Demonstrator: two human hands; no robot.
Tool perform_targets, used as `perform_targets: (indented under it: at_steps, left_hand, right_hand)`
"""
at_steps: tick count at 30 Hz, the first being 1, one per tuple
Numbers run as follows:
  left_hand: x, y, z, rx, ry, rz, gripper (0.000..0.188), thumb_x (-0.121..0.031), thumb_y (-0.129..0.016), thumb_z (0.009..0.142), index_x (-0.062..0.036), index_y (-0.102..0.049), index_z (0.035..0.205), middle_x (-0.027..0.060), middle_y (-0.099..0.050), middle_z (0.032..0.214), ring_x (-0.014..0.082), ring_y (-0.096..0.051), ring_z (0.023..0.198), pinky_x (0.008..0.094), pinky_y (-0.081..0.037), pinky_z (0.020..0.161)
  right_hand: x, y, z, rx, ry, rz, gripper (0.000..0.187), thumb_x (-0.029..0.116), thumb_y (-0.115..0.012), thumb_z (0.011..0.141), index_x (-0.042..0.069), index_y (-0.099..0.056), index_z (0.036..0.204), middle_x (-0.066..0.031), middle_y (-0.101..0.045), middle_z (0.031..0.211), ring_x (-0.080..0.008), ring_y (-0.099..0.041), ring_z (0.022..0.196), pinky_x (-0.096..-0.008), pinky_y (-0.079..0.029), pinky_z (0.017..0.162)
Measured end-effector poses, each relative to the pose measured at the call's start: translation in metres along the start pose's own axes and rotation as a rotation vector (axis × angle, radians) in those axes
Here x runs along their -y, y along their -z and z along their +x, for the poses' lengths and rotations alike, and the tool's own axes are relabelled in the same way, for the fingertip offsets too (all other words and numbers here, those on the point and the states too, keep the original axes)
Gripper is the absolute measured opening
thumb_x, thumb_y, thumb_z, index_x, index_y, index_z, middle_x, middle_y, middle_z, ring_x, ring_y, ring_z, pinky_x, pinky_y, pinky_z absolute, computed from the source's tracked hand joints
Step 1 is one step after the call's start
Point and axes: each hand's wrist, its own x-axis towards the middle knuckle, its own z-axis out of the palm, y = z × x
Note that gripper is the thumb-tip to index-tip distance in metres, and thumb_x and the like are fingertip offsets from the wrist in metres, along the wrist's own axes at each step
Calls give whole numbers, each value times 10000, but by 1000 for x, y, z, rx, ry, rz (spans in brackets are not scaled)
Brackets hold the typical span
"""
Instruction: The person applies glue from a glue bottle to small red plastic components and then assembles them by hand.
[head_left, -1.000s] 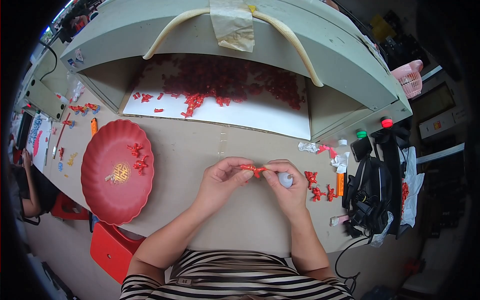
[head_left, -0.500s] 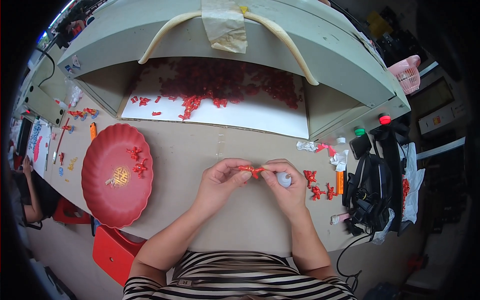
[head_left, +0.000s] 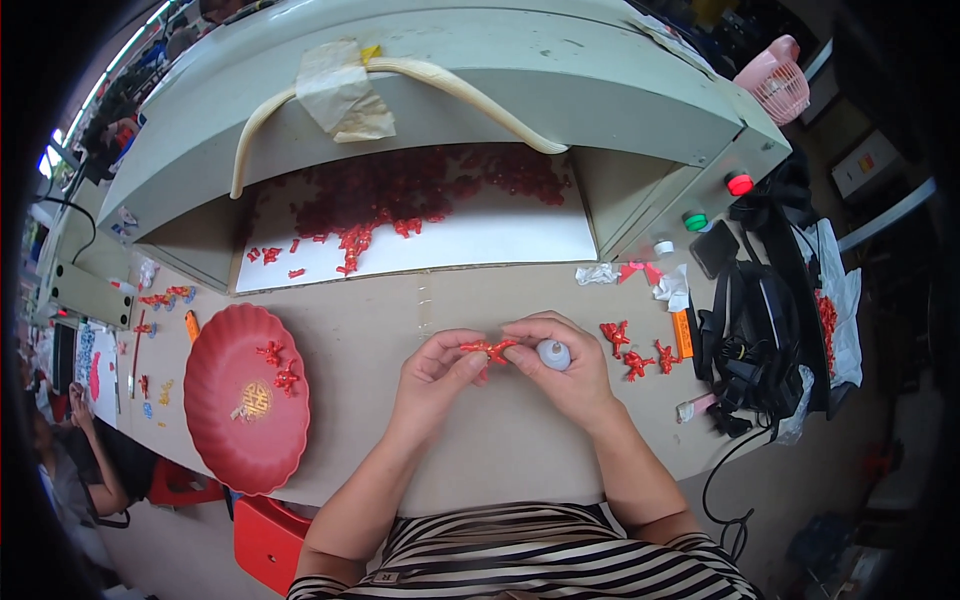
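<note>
Between both hands, over the middle of the table, is a small glossy red plastic figurine (head_left: 489, 350). My left hand (head_left: 440, 373) pinches one end of it between thumb and fingertips. The other end is pinched by my right hand (head_left: 562, 372), which also keeps a small whitish squeeze bottle (head_left: 553, 353) tucked against its palm, nozzle up. Fingers hide part of the figurine. Right of that hand stand several red figurines (head_left: 636, 364). Two more red figurines (head_left: 286, 378) lie in a scalloped red plastic tray (head_left: 214, 412) to the left.
Ahead, a grey-green cabinet (head_left: 450, 110) overhangs white paper (head_left: 440, 245) heaped with red parts (head_left: 375, 200). At right are an orange cutter (head_left: 683, 333), a black bag (head_left: 755, 330) and crumpled tissue (head_left: 672, 288). A red stool (head_left: 268, 545) stands lower left; another person (head_left: 90, 470) sits far left.
The view has shifted, so the cabinet and tray sit differently in the picture. Both hands still grip the figurine, which looks slightly turned. The other person's hand at far left has risen.
</note>
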Motion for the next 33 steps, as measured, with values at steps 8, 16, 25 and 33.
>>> perform_targets:
  at_steps: [8,16,25,33]
  left_hand:
    - [0,3,1,101,215,-411,243,-188,-498,886,-78,-488,1102,33,-586,836,117,-539,743,292,-456,682]
    - [9,6,-1,216,336,-647,214,-248,-451,901,-85,-538,1011,27,-593,780,136,-544,716,309,-446,661]
    - [12,9,1,207,474,-765,225,-246,-433,912,-77,-561,990,54,-640,816,150,-576,717,316,-455,663]
    - [10,10,-1,191,508,-775,242,-253,-438,909,-70,-559,1013,52,-644,798,154,-581,713,313,-457,663]
  right_hand:
    - [-4,1,-1,-63,71,44,246,-19,-626,751,31,-607,992,-49,-579,911,-111,-545,811,-218,-444,712]
    - [-2,-3,1,27,-62,159,221,9,-603,781,44,-608,999,-37,-561,946,-106,-526,853,-226,-428,756]
    - [-6,-3,1,36,-143,237,161,40,-596,809,22,-603,969,-24,-570,922,-83,-525,833,-213,-428,731]
    - [-3,-7,1,13,-245,274,159,81,-599,823,17,-602,969,-8,-592,839,-54,-516,726,-190,-428,663]
